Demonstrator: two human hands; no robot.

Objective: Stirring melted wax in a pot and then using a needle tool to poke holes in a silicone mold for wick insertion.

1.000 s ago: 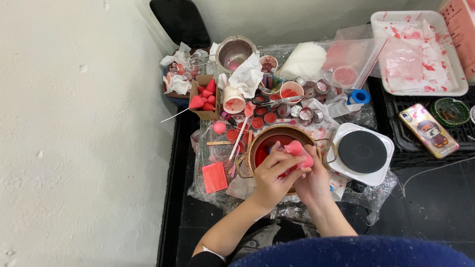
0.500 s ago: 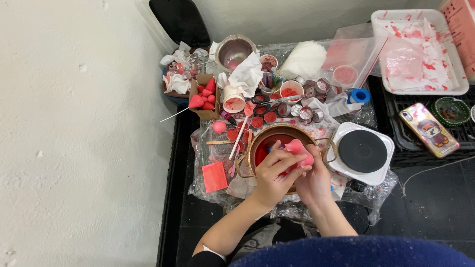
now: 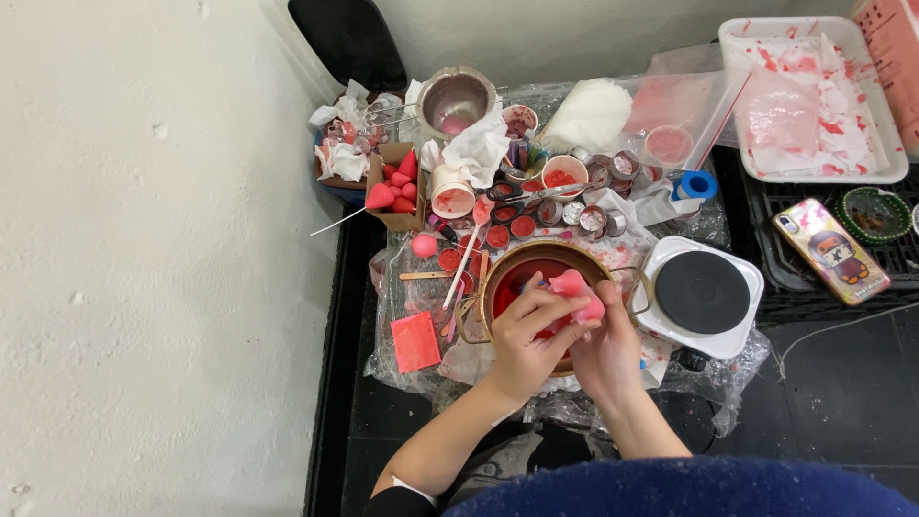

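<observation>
Both hands are over the pot: the left hand point(image 3: 525, 337) has its fingers curled and pinching the near side of a pink moulded piece point(image 3: 577, 290), and the right hand point(image 3: 607, 349) cups it from the other side, thumb and fingers closed on its edge. The pink piece sits between them, held just above the copper-coloured pot point(image 3: 536, 273), which has red liquid in it and a wire handle sticking out toward the right. Right beside the pot, on the right, a white single hotplate point(image 3: 704, 292) with a dark round plate on top. On the left of the pot a flat red square point(image 3: 415, 341) lies on crinkled clear plastic sheeting point(image 3: 402, 287), and a white stick with a red tip point(image 3: 466, 251) leans toward the pot's rim. Behind the pot, a cluster of small round tins point(image 3: 536, 215) with red filling, a white cup point(image 3: 453, 194), and a cardboard box of red and pink shapes point(image 3: 396, 187). Further back, a steel pot point(image 3: 456, 99). Far right, a phone in a pink case point(image 3: 831, 249) on a black crate, and a white tray point(image 3: 814, 96) streaked with red.
</observation>
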